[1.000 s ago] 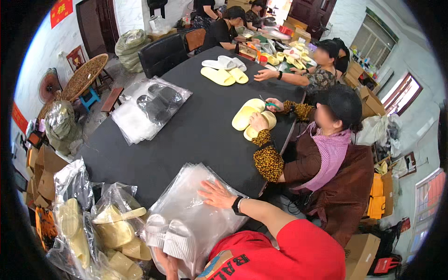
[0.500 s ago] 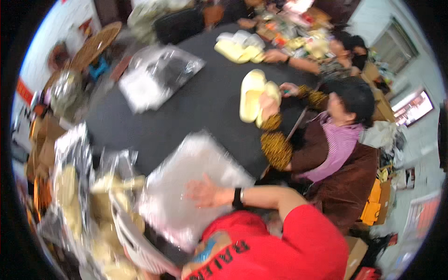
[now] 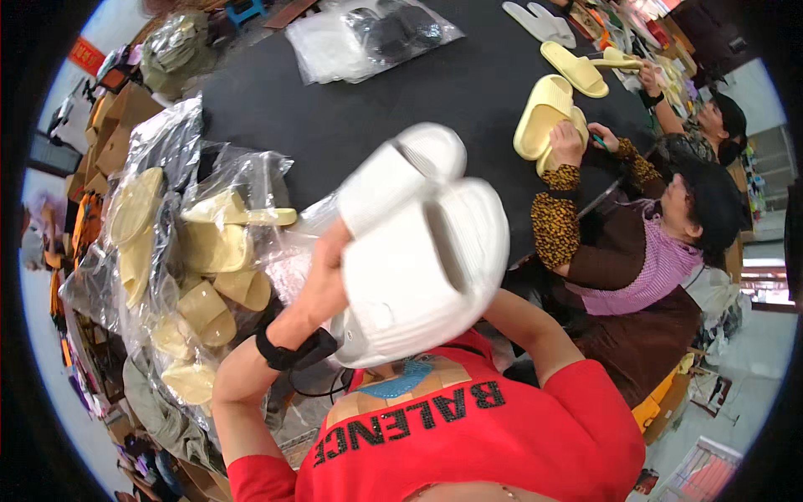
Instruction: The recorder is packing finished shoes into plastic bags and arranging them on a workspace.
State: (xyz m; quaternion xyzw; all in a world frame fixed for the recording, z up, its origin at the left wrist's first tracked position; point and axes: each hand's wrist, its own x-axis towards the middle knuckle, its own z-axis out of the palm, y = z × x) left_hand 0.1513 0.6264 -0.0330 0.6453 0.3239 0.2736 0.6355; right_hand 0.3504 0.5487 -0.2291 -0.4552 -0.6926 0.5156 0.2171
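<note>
A pair of white slide slippers (image 3: 401,293) is held up in front of my chest. My left hand (image 3: 328,272) is closed on their left edge, its fingers partly hidden. My right forearm (image 3: 520,325) runs up behind the slippers, which hide the hand and its fingers. Under and beside my left hand, part of a clear plastic bag (image 3: 288,266) shows on the table. To the left are several pale yellow slippers (image 3: 213,247) in and around clear plastic bags.
A person (image 3: 640,251) at the right handles yellow slippers (image 3: 544,117); another person (image 3: 703,125) sits farther off. On the dark table (image 3: 276,117) lies a clear bag (image 3: 335,42) with white and black contents. Cardboard boxes (image 3: 125,125) stand at the left.
The white slippers have come up from the lower left to the middle, in my left hand. My right hand, earlier spread flat on the plastic bag, is now hidden behind them. The view has turned.
</note>
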